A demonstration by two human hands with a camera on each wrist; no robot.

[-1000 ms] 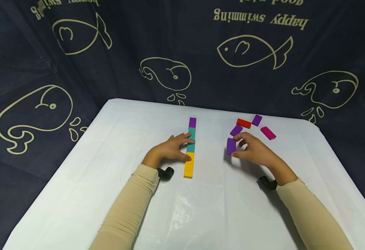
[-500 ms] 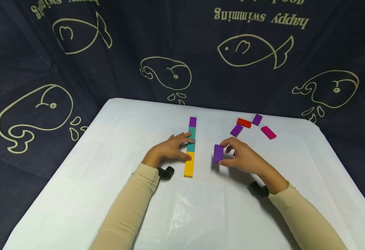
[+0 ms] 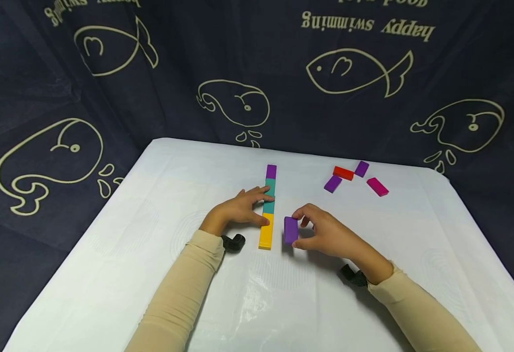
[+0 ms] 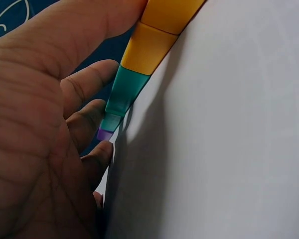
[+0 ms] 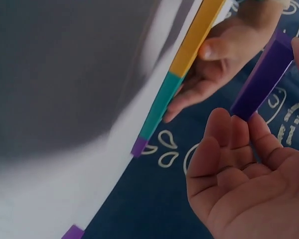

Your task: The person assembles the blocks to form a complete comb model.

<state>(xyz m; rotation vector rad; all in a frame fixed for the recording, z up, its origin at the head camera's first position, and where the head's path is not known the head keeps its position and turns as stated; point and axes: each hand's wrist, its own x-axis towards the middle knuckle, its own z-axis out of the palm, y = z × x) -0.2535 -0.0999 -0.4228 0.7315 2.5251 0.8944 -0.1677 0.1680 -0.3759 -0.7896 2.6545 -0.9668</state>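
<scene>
A straight row of blocks lies on the white table: a purple block (image 3: 271, 171) at the far end, teal blocks (image 3: 268, 207) in the middle, yellow blocks (image 3: 266, 236) nearest me. My left hand (image 3: 238, 209) rests along the row's left side, fingers spread and loosely bent, thumb by a yellow block (image 4: 149, 47). To the right of the row's near end, my right hand (image 3: 327, 234) pinches another purple block (image 3: 290, 231) by its two ends between thumb and fingers. That block is raised off the table and apart from the row, as the right wrist view also shows.
Loose blocks lie at the back right: a red one (image 3: 343, 173), two purple ones (image 3: 333, 184) and a magenta one (image 3: 377, 187). Behind the table (image 3: 222, 293) hangs a dark cloth (image 3: 283, 117) with fish and whale drawings.
My right hand has carried the purple block left and toward me, from near the loose blocks to beside the row's yellow end. The left hand has stayed in place.
</scene>
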